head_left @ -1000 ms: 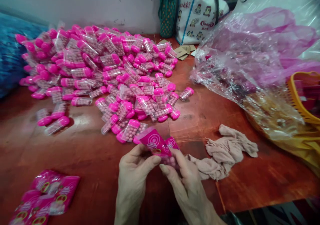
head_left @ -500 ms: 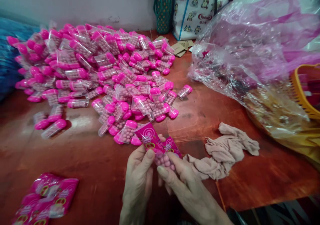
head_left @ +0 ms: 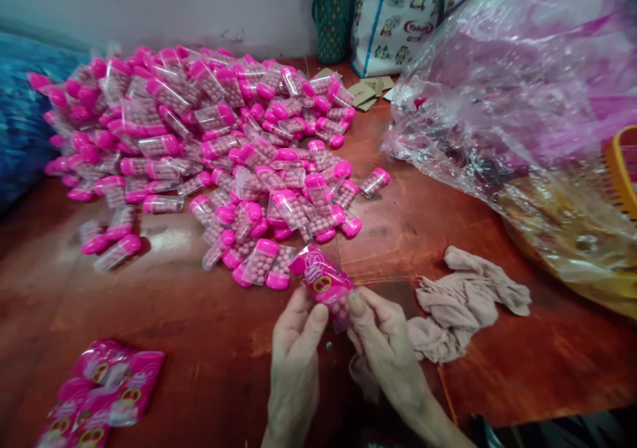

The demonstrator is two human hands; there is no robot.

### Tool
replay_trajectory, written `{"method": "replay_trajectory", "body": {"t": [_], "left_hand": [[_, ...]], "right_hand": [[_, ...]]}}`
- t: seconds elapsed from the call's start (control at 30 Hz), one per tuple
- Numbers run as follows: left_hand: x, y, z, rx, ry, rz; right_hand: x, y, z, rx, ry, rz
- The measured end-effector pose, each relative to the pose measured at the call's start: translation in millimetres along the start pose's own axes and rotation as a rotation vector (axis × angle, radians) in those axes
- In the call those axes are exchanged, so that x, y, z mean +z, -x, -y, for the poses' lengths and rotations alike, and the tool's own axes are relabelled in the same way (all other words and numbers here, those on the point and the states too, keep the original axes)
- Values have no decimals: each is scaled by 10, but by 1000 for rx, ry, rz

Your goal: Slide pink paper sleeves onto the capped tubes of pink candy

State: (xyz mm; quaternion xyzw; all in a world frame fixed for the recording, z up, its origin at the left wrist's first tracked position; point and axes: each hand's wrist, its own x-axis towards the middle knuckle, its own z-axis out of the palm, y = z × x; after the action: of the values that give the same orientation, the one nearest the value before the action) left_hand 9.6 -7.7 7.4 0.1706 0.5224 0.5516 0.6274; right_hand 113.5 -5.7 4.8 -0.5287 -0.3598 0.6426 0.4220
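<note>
Between my two hands is a candy packet (head_left: 326, 282), a shiny pink printed wrapper with pink round candies showing at its lower end. My left hand (head_left: 296, 352) pinches its left side between thumb and fingers. On the right side, my right hand (head_left: 391, 342) grips it the same way. Below the right hand hangs or lies a blurred, see-through piece (head_left: 364, 376) that I cannot make out. Just beyond the packet spreads a big heap of clear candy containers (head_left: 293, 209) with bright pink caps, filled with pink balls.
Several finished-looking pink packets (head_left: 134, 388) lie at the lower left. A crumpled beige cloth (head_left: 458, 302) rests right of my hands. Clear and pink plastic bags (head_left: 497, 103), a yellow basket (head_left: 620, 162), a white printed bag (head_left: 393, 23) and a blue bag (head_left: 30, 116) surround the table (head_left: 219, 362).
Both hands have shifted slightly right with the packet. The wrapper is now more upright and crinkled, and the second printed end seen beside it before no longer shows. The view has turned slightly left.
</note>
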Motion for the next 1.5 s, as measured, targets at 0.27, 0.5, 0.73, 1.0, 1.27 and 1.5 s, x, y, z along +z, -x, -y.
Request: {"method": "replay_trajectory", "body": {"t": [0.27, 0.5, 0.73, 1.0, 1.27, 1.5], "left_hand": [[-213, -238, -490, 351, -527, 126], [-230, -367, -635, 403, -803, 498], [-288, -421, -446, 110, -273, 459], [-224, -393, -368, 166, -201, 241], [-280, -420, -437, 160, -533, 491], [-290, -441, -329, 91, -61, 367]], "right_hand": [[-83, -56, 27, 105, -124, 93], [-109, -80, -27, 109, -176, 96], [-71, -98, -58, 164, -337, 130], [-74, -65, 21, 133, -241, 37], [-76, -55, 7, 100, -180, 12], [74, 15, -30, -13, -214, -53]]}}
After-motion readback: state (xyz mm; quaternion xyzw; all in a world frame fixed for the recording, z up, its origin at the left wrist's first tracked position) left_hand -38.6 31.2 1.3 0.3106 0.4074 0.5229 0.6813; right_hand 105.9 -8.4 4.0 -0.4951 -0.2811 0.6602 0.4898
